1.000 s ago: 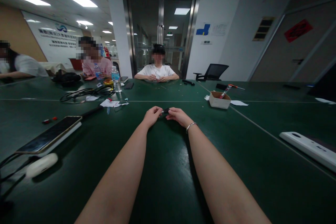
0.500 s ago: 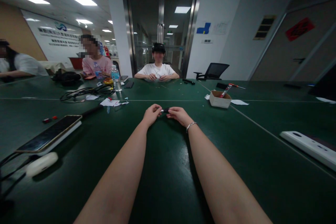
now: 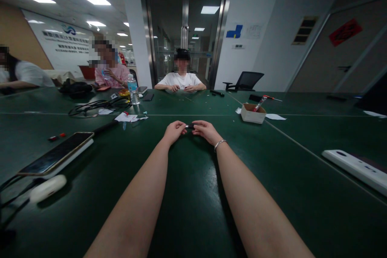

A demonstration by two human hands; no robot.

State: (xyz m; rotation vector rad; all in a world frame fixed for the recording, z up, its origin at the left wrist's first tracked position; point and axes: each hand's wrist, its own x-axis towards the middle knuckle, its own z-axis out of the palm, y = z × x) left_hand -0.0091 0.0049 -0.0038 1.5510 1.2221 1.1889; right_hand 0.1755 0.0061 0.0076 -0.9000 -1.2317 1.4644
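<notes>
Both my arms reach forward over the dark green table (image 3: 193, 193). Between my hands is a small dark object with a silvery end (image 3: 190, 126), too small to name. My left hand (image 3: 175, 132) pinches its silvery left end. The fingers of my right hand (image 3: 207, 131) are closed on its black right part. A silver bracelet (image 3: 219, 145) circles my right wrist.
A phone (image 3: 59, 153) and a white rounded device (image 3: 48, 188) lie at left, near cables. Beyond stand a bottle (image 3: 133, 90) and a small box (image 3: 253, 114) with tools. A white device (image 3: 353, 167) lies at right. People sit across the table.
My hands stay almost where they were, still closed on the small object. The person in pink at the back left has lifted a bottle off the table and raised a hand beside it.
</notes>
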